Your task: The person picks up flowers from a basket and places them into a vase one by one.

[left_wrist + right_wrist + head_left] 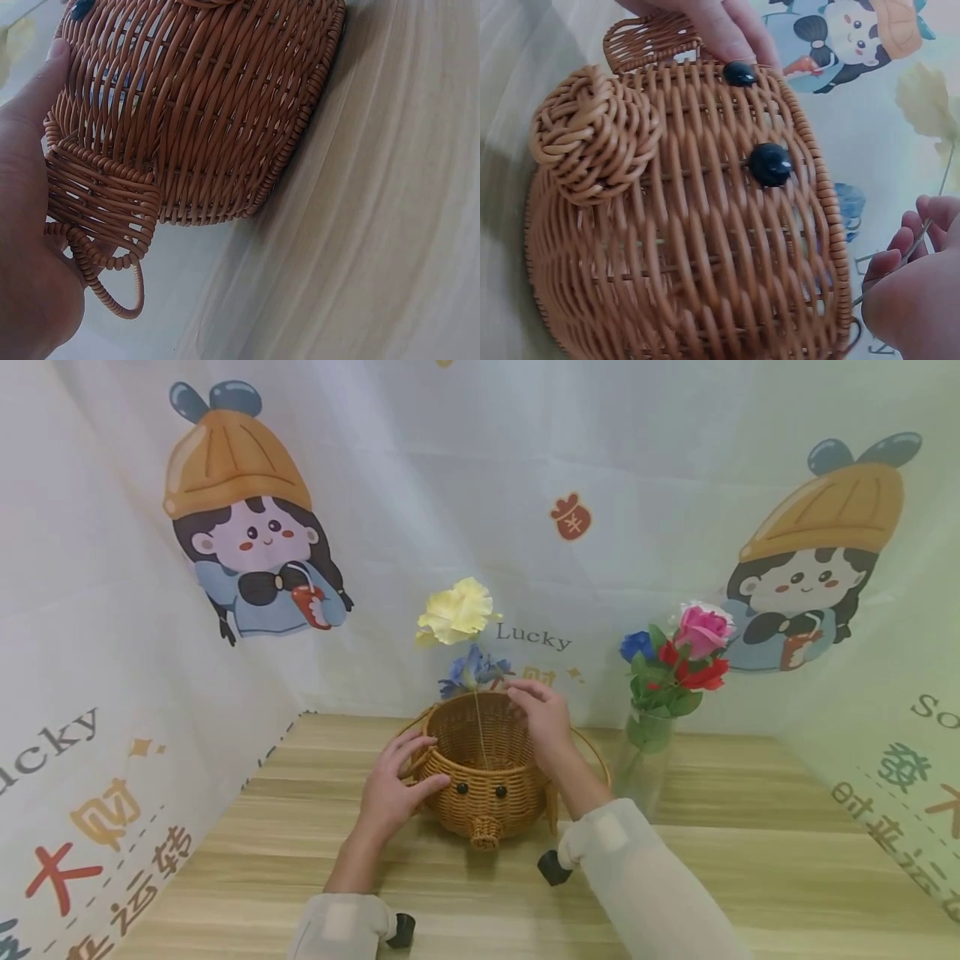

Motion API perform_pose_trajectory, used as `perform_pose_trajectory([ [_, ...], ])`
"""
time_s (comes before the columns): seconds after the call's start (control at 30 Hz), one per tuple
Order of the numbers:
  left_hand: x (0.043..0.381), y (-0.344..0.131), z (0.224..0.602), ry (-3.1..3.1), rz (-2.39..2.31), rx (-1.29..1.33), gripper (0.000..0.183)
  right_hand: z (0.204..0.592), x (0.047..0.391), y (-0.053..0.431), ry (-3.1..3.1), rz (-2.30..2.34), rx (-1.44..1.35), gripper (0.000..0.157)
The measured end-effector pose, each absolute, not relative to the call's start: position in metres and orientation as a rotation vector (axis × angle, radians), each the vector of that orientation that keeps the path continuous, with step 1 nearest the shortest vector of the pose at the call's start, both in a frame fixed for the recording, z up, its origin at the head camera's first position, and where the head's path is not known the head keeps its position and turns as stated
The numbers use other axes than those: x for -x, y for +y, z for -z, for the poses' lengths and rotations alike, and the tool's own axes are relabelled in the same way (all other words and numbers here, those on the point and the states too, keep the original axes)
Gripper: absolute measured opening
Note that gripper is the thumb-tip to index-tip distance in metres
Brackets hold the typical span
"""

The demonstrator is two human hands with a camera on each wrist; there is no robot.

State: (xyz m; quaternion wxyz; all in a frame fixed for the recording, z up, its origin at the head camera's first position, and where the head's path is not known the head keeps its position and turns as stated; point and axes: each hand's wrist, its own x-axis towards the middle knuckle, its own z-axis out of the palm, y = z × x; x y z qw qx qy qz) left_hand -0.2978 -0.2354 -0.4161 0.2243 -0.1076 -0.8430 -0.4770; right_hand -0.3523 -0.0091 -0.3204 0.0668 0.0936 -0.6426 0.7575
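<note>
A brown wicker basket [480, 802] with a pig's face of black eyes and a woven snout stands on the table. My left hand [393, 781] grips its left side, thumb on the front near an eye and fingers at the rim. Above the basket's right rear rim, my right hand [543, 718] pinches a thin stem, seen between thumb and fingers in the right wrist view. That stem runs up to a yellow artificial flower [456, 612], high over the basket. A blue flower [472, 670] leans at the back rim, its stem reaching down inside.
Right of the basket, a clear vase [645, 768] holds a pink rose [703, 631], red flowers [705, 673] and a blue one [637, 646]. A printed curtain [420, 468] encloses the wooden table [247, 860] at the back and sides. The basket's handle [600, 756] hangs down.
</note>
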Motion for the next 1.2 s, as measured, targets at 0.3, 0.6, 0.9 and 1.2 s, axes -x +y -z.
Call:
perform_pose_trajectory([
  [0.3, 0.297, -0.237, 0.417, -2.324, 1.316, 0.298, 0.059, 0.3, 0.347, -0.003, -1.785, -2.336, -0.352, 0.015],
  [0.6, 0.298, -0.237, 0.416, -2.325, 1.33, 0.285, 0.059, 0.278, 0.341, 0.006, -1.694, -2.389, -0.438, 0.016],
  [0.9, 0.299, -0.237, 0.416, -2.312, 1.331, 0.284, 0.058, 0.264, 0.333, 0.02, -1.699, -2.347, -0.501, 0.023],
  [1.2, 0.3, -0.236, 0.417, -2.308, 1.334, 0.294, 0.058, 0.269, 0.331, 0.05, -1.835, -2.148, -0.434, 0.018],
])
